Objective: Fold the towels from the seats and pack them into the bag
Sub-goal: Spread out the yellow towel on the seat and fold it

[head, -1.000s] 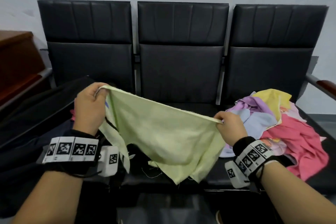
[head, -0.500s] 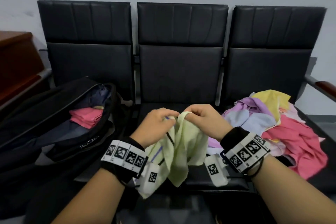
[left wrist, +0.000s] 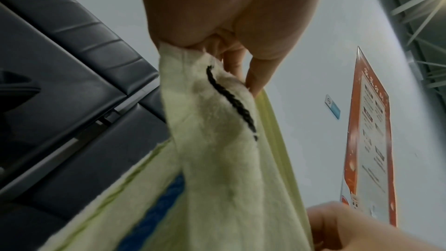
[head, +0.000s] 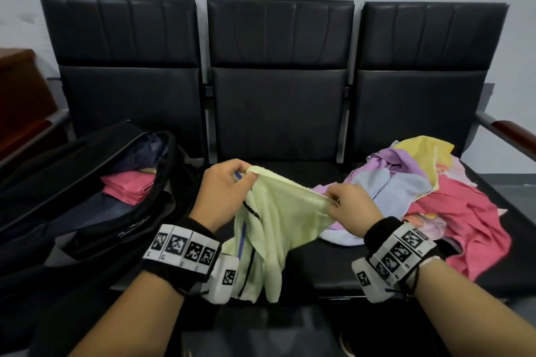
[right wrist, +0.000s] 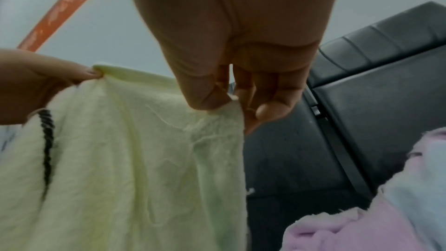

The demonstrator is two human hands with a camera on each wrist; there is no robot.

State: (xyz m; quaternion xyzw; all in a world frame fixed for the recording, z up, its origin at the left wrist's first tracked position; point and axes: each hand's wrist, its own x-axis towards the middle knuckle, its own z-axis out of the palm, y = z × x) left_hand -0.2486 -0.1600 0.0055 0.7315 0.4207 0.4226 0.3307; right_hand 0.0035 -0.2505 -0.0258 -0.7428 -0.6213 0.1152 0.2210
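Note:
A pale green towel [head: 278, 226] with a black and a blue stripe hangs doubled over the middle seat, its top edge stretched between both hands. My left hand [head: 229, 185] pinches the left end [left wrist: 183, 54], and my right hand [head: 345, 206] pinches the right end [right wrist: 229, 106]. A heap of unfolded towels [head: 435, 200], pink, lilac, light blue and yellow, lies on the right seat. The black bag [head: 87, 200] lies open on the left seat with a folded pink towel [head: 127, 187] inside.
Three black padded seats [head: 278, 113] stand in a row against a grey wall. A metal and wood armrest [head: 510, 136] sticks out at the right end, and brown wooden furniture [head: 20, 101] stands at the far left. An orange-framed poster [left wrist: 369, 140] hangs on the wall.
The towel was held wide open, then my hands met and doubled it. Now the hands have drawn apart again, holding the halved towel by its top edge.

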